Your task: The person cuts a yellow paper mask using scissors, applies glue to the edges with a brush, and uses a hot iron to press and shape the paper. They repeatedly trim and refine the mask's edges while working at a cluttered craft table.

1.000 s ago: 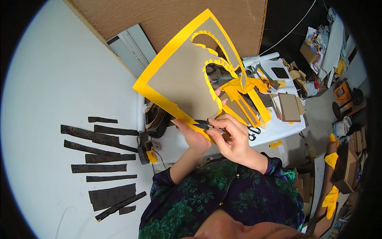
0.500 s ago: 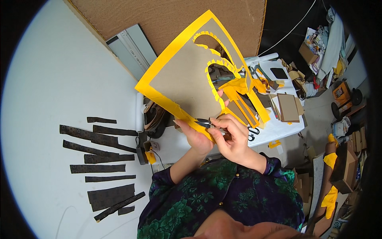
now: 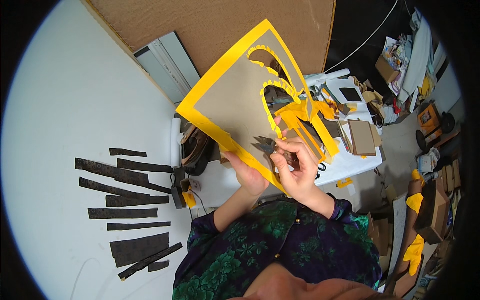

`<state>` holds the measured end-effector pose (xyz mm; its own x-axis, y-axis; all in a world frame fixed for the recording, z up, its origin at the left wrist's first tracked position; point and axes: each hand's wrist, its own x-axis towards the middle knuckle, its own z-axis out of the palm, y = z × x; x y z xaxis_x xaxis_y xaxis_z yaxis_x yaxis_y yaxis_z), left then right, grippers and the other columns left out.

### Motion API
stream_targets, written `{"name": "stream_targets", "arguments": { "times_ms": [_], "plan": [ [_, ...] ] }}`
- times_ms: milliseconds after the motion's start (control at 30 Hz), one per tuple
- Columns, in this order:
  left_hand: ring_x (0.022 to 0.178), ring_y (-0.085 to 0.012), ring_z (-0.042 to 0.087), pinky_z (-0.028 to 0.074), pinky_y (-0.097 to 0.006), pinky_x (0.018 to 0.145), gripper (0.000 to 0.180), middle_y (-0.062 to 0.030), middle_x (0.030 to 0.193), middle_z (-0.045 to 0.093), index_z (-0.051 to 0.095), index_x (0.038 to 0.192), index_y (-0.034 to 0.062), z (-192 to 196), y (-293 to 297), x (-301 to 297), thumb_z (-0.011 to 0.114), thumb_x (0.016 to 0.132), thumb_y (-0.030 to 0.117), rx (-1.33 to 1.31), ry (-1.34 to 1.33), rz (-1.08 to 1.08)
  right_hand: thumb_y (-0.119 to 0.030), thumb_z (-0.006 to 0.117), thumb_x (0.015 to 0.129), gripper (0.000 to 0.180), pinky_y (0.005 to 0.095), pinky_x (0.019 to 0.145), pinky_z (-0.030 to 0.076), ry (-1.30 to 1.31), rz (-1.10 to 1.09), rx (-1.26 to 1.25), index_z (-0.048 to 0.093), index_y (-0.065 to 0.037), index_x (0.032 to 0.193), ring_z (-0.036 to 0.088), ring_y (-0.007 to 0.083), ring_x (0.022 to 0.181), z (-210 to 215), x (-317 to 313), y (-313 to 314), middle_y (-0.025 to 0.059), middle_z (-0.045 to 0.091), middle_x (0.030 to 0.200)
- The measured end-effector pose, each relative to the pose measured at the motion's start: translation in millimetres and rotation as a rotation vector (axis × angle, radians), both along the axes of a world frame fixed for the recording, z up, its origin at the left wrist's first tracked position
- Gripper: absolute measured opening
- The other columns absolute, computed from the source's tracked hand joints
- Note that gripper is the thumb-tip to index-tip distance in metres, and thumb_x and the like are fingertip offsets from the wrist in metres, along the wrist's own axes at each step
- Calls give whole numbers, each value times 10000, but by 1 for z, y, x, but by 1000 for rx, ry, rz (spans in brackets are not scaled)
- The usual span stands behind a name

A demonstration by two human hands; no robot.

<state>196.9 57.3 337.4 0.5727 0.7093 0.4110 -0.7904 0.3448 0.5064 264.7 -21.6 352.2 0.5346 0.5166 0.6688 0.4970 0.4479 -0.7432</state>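
My left hand (image 3: 248, 175) supports a grey board panel (image 3: 225, 95) by its lower edge, and fingertips show behind it through the cut-out. The panel has a yellow fabric border (image 3: 230, 42) folded round its outside. Snipped yellow tabs line the curved openings within it. Between the thumb and fingers of my right hand (image 3: 298, 165) is a small pair of thread snips (image 3: 264, 144), blades apart, in front of the panel's grey face. Its handles are mostly covered by my fingers.
On the white table lie yellow fabric strips (image 3: 325, 135), brown boards (image 3: 361, 137) and black-handled scissors (image 3: 321, 171). A clothes iron (image 3: 194, 148) and a white roll (image 3: 175, 142) stand left of the panel. Further left are several dark strips (image 3: 122, 212); a paper trimmer (image 3: 167, 67) lies behind.
The snips have moved up and right, off the yellow lower border, and their blades now stand apart. The panel has shifted slightly down and right.
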Motion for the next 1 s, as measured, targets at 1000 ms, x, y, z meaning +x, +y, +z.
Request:
{"name": "stream_targets", "arguments": {
  "times_ms": [1000],
  "plan": [
    [1259, -246, 506, 389, -372, 1059, 933, -146, 1392, 495, 405, 1404, -10, -33, 6, -1, 105, 941, 742, 357, 267, 99, 31, 711, 834, 197, 244, 556, 472, -121, 12, 80, 637, 50, 1016, 606, 140, 662, 10, -3, 26, 112, 633, 854]
  ]
}}
